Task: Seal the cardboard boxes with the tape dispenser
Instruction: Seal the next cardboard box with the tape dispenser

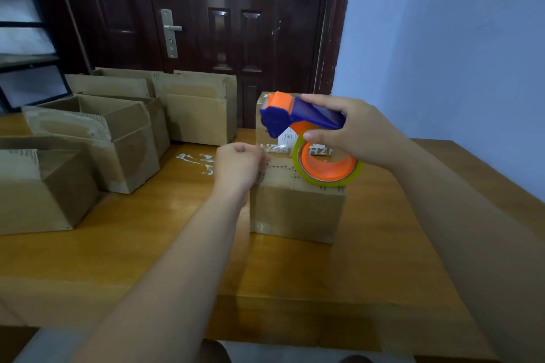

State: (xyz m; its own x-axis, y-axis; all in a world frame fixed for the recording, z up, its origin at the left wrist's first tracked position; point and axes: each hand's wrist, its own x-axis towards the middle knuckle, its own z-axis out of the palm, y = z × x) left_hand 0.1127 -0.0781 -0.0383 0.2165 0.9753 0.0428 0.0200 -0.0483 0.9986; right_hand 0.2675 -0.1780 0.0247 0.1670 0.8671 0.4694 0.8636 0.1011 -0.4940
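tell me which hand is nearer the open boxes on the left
Left. The left hand sits at the left edge of the closed box, toward the open boxes; the right hand holds the tape dispenser above it, farther right.

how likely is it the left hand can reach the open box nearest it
Probably yes: only table lies between the left hand and that open box, though it seems busy pinching tape.

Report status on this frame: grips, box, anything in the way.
Right grip holds blue-and-orange tape dispenser above closed brown cardboard box. Left grip pinches clear tape strand at box's top edge. Open cardboard boxes left on wooden table, nothing blocking.
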